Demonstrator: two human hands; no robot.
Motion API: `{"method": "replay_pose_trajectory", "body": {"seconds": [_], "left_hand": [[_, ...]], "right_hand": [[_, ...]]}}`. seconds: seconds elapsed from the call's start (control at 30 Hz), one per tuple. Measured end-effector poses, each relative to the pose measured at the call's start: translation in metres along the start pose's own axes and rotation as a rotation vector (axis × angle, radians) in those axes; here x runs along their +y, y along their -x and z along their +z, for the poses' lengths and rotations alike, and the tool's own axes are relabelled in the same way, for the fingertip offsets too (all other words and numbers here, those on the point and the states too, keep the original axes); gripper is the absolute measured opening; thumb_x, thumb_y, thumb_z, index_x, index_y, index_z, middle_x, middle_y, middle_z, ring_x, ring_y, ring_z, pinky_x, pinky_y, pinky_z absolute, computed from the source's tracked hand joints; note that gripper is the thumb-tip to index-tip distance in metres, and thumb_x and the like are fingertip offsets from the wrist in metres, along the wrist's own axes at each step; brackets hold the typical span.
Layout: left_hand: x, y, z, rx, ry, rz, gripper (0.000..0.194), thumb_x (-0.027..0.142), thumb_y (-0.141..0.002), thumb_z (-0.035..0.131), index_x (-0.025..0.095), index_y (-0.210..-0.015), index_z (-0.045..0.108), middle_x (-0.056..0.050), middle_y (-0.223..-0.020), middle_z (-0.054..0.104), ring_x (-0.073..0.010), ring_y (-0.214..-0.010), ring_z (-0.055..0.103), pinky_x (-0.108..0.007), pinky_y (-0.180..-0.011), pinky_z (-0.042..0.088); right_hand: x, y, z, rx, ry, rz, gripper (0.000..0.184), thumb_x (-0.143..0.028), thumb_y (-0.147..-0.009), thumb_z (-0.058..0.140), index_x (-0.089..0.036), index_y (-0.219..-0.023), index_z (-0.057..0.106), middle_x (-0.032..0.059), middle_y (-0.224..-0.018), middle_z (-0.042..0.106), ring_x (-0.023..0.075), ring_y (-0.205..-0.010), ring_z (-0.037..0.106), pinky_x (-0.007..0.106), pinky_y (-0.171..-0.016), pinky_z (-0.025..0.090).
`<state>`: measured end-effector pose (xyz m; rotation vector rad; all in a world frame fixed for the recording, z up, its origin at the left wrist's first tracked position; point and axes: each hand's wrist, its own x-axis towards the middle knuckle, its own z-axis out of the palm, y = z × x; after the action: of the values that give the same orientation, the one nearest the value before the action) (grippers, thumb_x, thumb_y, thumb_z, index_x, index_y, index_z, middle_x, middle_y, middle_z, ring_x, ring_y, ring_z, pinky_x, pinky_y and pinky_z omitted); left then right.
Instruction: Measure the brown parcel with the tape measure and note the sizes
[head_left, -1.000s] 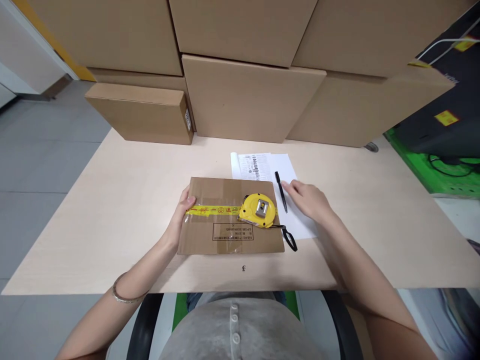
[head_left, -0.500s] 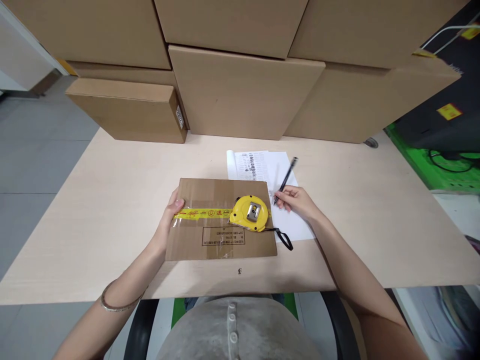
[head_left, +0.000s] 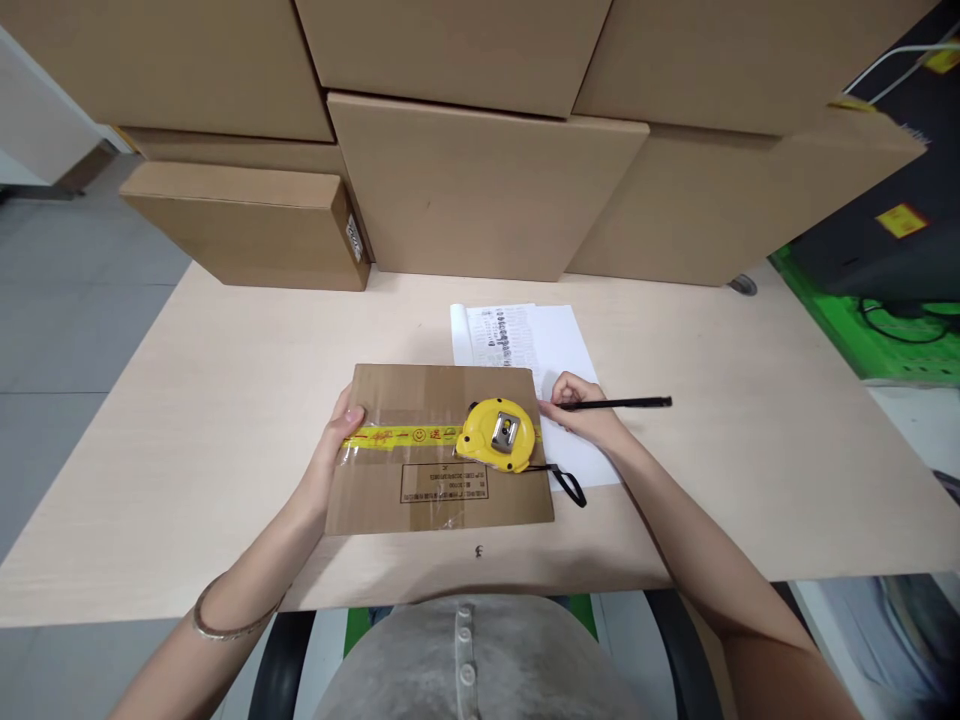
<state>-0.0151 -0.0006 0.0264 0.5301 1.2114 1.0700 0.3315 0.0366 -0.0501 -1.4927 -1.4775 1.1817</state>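
My left hand [head_left: 339, 432] grips the left edge of a small cardboard box [head_left: 442, 515], thumb on top and the other fingers hidden. Yellow printed tape runs across the box. On the box's right part rests a yellow tape measure [head_left: 480, 443], its black wrist strap [head_left: 571, 487] hanging past the right edge. A black pen [head_left: 637, 403] is held in my right hand [head_left: 581, 408], its back end pointing right and its front end near the box's right edge. Under that hand lie white papers [head_left: 561, 335], partly printed and partly covered by the box.
Large cardboard boxes [head_left: 480, 200] are stacked along the back of the table [head_left: 187, 430]. A flatter box [head_left: 247, 235] stands at the back left. To the right are a green perforated tray [head_left: 847, 320] and a dark case [head_left: 847, 250]. Chair armrests [head_left: 679, 650] flank me.
The pen in my right hand has swung from pointing up and away to lying nearly level, its back end to the right. My left hand stays on the box.
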Motion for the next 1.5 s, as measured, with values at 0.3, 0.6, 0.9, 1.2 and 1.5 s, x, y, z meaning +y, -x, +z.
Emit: {"method": "replay_pose_trajectory", "body": {"seconds": [0.3,0.6,0.9,1.2,1.5], "left_hand": [[-0.0026,-0.0008,-0.0035,-0.009,-0.014,0.020,0.061,0.055,-0.069,0.086,0.023,-0.119,0.071,-0.008,-0.115,0.082,-0.0361,-0.100,0.079,-0.040,-0.083,0.063],[-0.0023,0.0017,-0.0037,0.012,-0.013,-0.005,0.053,0.053,-0.073,0.083,0.023,-0.115,0.071,-0.008,-0.114,0.082,-0.0379,-0.106,0.078,-0.041,-0.082,0.064],[-0.0035,0.0023,-0.0038,0.010,-0.005,-0.026,0.058,0.054,-0.073,0.083,0.024,-0.121,0.069,-0.008,-0.121,0.081,-0.0375,-0.106,0.078,-0.040,-0.083,0.065],[-0.0020,0.0018,-0.0015,0.016,-0.010,-0.013,0.072,0.054,-0.069,0.086,0.025,-0.132,0.067,-0.007,-0.114,0.082,-0.0387,-0.102,0.079,-0.041,-0.078,0.065],[-0.0041,0.0017,-0.0044,-0.007,-0.005,-0.031,0.071,0.055,-0.074,0.082,0.027,-0.137,0.065,-0.006,-0.122,0.080,-0.0376,-0.102,0.079,-0.041,-0.079,0.064]], "right_hand": [[-0.0009,-0.0015,0.0036,-0.049,0.091,-0.049,0.043,-0.048,-0.071,0.080,-0.025,-0.057,0.047,-0.0043,-0.055,0.048,0.0116,-0.054,0.039,0.028,-0.053,0.029],[-0.0025,-0.0009,0.0009,-0.080,0.125,-0.046,0.041,-0.046,-0.076,0.077,-0.025,-0.059,0.046,-0.0044,-0.055,0.047,0.0121,-0.053,0.039,0.028,-0.052,0.029],[-0.0033,-0.0010,0.0017,-0.088,0.120,-0.032,0.040,-0.046,-0.077,0.076,-0.025,-0.059,0.047,-0.0037,-0.053,0.049,0.0124,-0.051,0.041,0.028,-0.051,0.031],[-0.0035,-0.0009,0.0016,-0.082,0.124,-0.027,0.040,-0.043,-0.074,0.078,-0.025,-0.059,0.045,-0.0049,-0.053,0.048,0.0117,-0.051,0.040,0.027,-0.050,0.030],[-0.0007,-0.0023,0.0020,-0.053,0.123,-0.029,0.045,-0.044,-0.073,0.080,-0.025,-0.057,0.042,-0.0053,-0.053,0.045,0.0114,-0.054,0.037,0.028,-0.052,0.028]]}}
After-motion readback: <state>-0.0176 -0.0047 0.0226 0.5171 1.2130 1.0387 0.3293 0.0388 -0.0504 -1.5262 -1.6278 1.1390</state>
